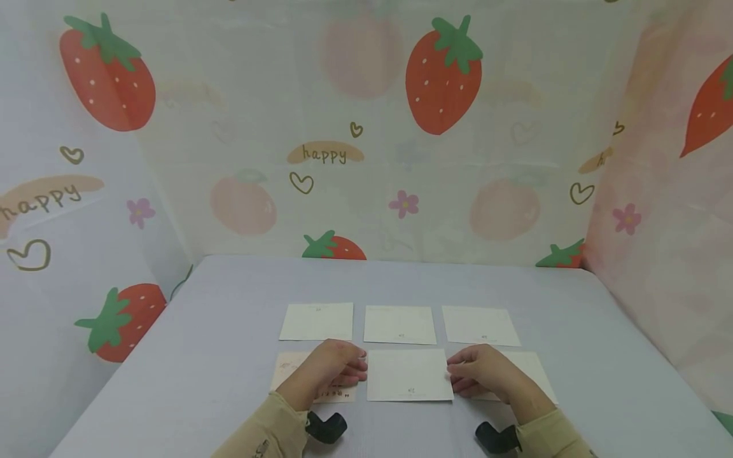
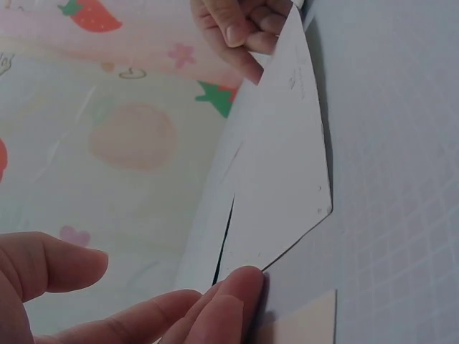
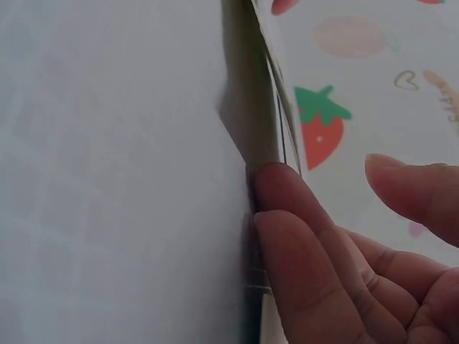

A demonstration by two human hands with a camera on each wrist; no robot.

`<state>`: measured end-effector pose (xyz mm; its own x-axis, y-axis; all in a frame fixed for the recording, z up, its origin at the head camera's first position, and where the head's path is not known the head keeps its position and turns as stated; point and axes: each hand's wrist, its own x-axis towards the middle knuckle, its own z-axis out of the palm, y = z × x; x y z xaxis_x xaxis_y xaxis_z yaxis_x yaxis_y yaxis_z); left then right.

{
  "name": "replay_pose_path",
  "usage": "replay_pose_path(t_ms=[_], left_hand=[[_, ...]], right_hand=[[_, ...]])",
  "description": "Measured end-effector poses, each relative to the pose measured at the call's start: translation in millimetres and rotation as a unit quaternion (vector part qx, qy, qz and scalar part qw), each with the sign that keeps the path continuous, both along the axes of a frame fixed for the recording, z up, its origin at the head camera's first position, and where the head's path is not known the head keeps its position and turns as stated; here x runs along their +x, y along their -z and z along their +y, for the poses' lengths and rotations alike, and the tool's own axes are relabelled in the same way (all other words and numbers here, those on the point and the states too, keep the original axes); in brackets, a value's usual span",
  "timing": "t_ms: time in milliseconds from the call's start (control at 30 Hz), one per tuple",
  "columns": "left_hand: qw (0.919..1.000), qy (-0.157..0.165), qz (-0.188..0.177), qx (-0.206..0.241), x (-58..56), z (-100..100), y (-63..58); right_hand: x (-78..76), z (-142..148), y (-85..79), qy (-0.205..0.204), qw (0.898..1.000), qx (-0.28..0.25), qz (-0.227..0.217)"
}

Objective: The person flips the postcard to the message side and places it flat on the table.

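Note:
A white card (image 1: 408, 375) with a small mark lies front-centre on the table, between the two hands. At its left edge, the fingertips of my left hand (image 1: 332, 369) touch it; the thumb stands apart from the card (image 2: 287, 143) in the left wrist view. My right hand (image 1: 481, 372) has its fingers at the opposite edge, and the right wrist view shows the thumb away from those fingers (image 3: 301, 265). Partly under the left hand is a card with print and a picture (image 1: 283, 369). The right hand partly covers another pale card (image 1: 529, 366).
Three more white cards lie in a back row: left (image 1: 316, 322), middle (image 1: 399, 326) and right (image 1: 480, 326). The white table (image 1: 172, 394) meets strawberry-printed curtains (image 1: 366, 210) behind and at the sides. A black curved piece (image 1: 329, 427) sits at each wrist.

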<state>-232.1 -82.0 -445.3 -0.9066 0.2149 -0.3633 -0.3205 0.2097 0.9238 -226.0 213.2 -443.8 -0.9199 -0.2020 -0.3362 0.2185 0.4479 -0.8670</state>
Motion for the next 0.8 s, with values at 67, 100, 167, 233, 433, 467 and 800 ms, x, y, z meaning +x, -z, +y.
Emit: replay_pose_path(t_ms=[67, 100, 167, 233, 433, 467, 800], left_hand=[[1.0, 0.001, 0.0, 0.0, 0.0, 0, 0.1], [1.0, 0.001, 0.0, 0.0, -0.1, -1, 0.1], [1.0, 0.002, -0.001, -0.002, -0.4, -1, 0.2], [1.0, 0.003, -0.002, -0.004, -0.6, -2, 0.2], [0.9999, 0.009, 0.001, -0.013, 0.0, -4, -1.8], [0.9998, 0.01, 0.003, -0.015, 0.3, -5, -2.3], [0.9986, 0.015, 0.034, -0.038, 1.4, -22, -13.0]], right_hand=[[0.4, 1, -0.6, -0.001, 1.0, 0.001, 0.003], [0.6, 1, -1.2, -0.001, 1.0, 0.003, 0.004], [0.8, 2, -2.5, 0.001, 1.0, 0.007, 0.006], [0.9, 2, -4.6, 0.003, 1.0, 0.013, 0.008], [-1.6, -2, -11.9, 0.016, 0.999, 0.033, 0.019], [-2.3, -3, -13.1, 0.019, 0.999, 0.034, 0.021], [-11.7, -17, -25.0, 0.02, 0.999, 0.018, 0.044]])
